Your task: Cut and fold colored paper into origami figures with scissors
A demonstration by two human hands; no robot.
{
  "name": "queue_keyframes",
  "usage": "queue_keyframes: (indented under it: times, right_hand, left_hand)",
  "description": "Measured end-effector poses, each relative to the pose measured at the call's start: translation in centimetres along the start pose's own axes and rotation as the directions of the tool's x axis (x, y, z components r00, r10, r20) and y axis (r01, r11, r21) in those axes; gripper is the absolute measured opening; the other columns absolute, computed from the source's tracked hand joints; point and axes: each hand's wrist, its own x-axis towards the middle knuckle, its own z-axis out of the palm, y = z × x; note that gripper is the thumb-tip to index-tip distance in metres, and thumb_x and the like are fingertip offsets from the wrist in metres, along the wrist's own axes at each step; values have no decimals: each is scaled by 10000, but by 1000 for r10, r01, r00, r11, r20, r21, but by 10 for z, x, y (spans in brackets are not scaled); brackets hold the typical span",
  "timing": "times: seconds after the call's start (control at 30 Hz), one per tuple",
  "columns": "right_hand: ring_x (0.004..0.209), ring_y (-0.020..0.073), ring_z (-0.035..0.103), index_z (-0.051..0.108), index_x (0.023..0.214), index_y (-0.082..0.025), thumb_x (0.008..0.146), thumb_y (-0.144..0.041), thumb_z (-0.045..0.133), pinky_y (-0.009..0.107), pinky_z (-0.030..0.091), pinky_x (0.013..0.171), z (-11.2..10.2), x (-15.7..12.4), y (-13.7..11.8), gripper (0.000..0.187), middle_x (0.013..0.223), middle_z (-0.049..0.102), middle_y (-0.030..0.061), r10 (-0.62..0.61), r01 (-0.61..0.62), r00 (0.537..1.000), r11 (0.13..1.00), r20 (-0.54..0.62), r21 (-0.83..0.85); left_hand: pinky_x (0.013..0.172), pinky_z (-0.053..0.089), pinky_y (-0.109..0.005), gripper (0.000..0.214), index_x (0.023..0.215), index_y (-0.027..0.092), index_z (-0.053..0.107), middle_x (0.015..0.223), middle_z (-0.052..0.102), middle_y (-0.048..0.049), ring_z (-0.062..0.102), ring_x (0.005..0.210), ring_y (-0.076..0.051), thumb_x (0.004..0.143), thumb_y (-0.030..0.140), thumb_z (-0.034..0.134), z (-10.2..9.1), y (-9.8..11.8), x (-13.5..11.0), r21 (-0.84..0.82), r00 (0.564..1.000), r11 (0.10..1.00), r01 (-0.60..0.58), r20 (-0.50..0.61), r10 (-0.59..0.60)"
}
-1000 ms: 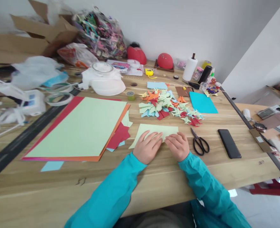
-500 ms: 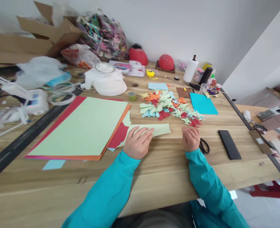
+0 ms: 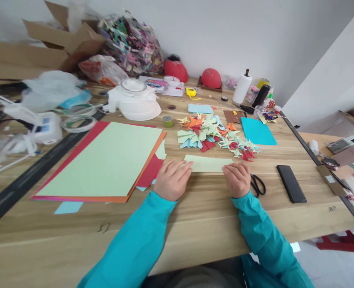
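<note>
A folded pale green paper strip (image 3: 208, 163) lies flat on the wooden table (image 3: 195, 216), just in front of a pile of small folded paper shapes (image 3: 213, 136). My left hand (image 3: 173, 181) rests on the strip's left end, fingers bent and pressed together over it. At the right end, my right hand (image 3: 238, 180) is curled, with its fingertips pinching the paper. Black scissors (image 3: 257, 185) lie right beside my right hand, partly hidden by it. Both sleeves are teal.
A stack of large green, orange and red sheets (image 3: 105, 160) lies to the left. To the right are a black phone (image 3: 291, 183) and a cyan sheet (image 3: 257, 131). A white container (image 3: 133, 100), tape rolls, bags and boxes crowd the back left.
Half a second ago my right hand was off the strip, which my left hand had pulled leftward. Now the strip sits further right and my right hand grips its right end again.
</note>
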Motion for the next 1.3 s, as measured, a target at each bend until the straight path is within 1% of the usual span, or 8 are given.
queue_keyframes:
  times: [0.17, 0.27, 0.47, 0.6, 0.8, 0.9, 1.1, 1.3]
  right_hand:
    - [789, 180, 655, 716, 934, -211, 844, -153, 574, 312, 481, 734, -5, -1, 11, 178, 851, 735, 60, 246, -237, 954, 969, -171, 72]
    - [746, 179, 652, 724, 891, -191, 842, -256, 594, 312, 508, 707, -1, -1, 11, 154, 801, 728, 53, 560, -482, 802, 811, -205, 331]
    - [669, 188, 646, 732, 790, -178, 663, -472, 720, 317, 529, 625, 13, 2, -7, 321, 744, 726, 32, 835, -726, 447, 130, 321, 675]
    - [614, 189, 641, 734, 744, -199, 628, -474, 744, 329, 525, 602, 15, 2, -19, 298, 692, 715, 27, 641, -782, 440, -71, 629, 619]
    - [641, 172, 615, 708, 778, -183, 656, -515, 707, 301, 491, 608, 17, 1, -19, 353, 679, 689, 22, 547, -829, 457, -25, 702, 559]
    - [549, 128, 531, 687, 741, -165, 644, -566, 689, 253, 429, 520, 18, 2, -14, 413, 593, 622, -4, 582, -843, 425, -24, 693, 538]
    - [457, 72, 297, 539, 540, -171, 674, -609, 637, 231, 246, 433, 15, 3, -8, 469, 468, 382, -57, 655, -828, 429, 11, 622, 560]
    - [492, 75, 232, 342, 472, -197, 745, -587, 585, 243, 192, 457, 13, 2, -9, 534, 476, 251, -61, 697, -805, 515, 194, 499, 560]
  left_hand:
    - [835, 433, -406, 174, 843, 206, 676, 1017, 720, -80, 637, 896, -232, 764, 103, 561, -7, -36, -16, 67, 955, 956, 284, -111, -276]
    - [824, 464, -403, 138, 853, 188, 690, 1009, 714, -104, 637, 895, -238, 797, 203, 564, -6, -31, -17, -123, 838, 847, 518, -129, -531]
    - [883, 510, -422, 691, 1131, 137, 618, 1075, 681, -133, 619, 1025, -308, 630, 607, 688, 6, 17, -1, -683, 395, 39, 729, 373, -840]
    - [885, 530, -417, 719, 1167, 161, 597, 1078, 693, -117, 617, 1054, -321, 568, 511, 782, 8, 25, 3, -668, 243, -372, 644, 641, -728]
    - [862, 551, -431, 540, 953, 118, 681, 1029, 712, -131, 657, 972, -339, 508, 383, 835, 8, 11, 0, -491, 42, -559, 668, 775, -630]
    - [856, 551, -440, 490, 853, 120, 706, 939, 732, -126, 675, 918, -340, 446, 339, 866, 5, 12, 2, -351, 4, -609, 712, 869, -496]
    - [894, 521, -449, 554, 903, 118, 711, 941, 731, -127, 670, 938, -331, 430, 357, 873, 5, 20, 1, -230, 82, -602, 765, 961, -263]
    - [846, 538, -437, 525, 883, 118, 711, 937, 731, -136, 681, 902, -321, 447, 365, 868, 7, 18, -1, -219, 88, -608, 763, 967, -237]
